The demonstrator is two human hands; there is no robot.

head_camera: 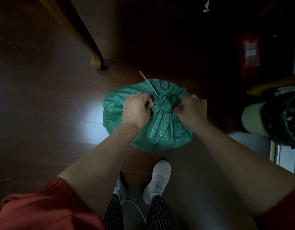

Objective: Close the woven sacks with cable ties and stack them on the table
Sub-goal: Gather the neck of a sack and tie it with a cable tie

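Note:
A green woven sack point(161, 128) stands on the dark wooden floor, its mouth gathered into a bunched neck at the top. A white cable tie point(148, 83) circles that neck, and its free tail sticks up and away to the left. My left hand point(136, 108) has its fingers curled against the left side of the neck, where the tie sits. My right hand point(190, 108) grips the bunched fabric on the right side of the neck.
A yellow wooden table leg point(96, 61) stands just beyond the sack to the left. At the right is a green bin with a black liner point(276, 118) and another yellow wooden piece point(274, 83). A red packet point(249, 53) lies further back. My white shoes point(158, 180) stand below the sack.

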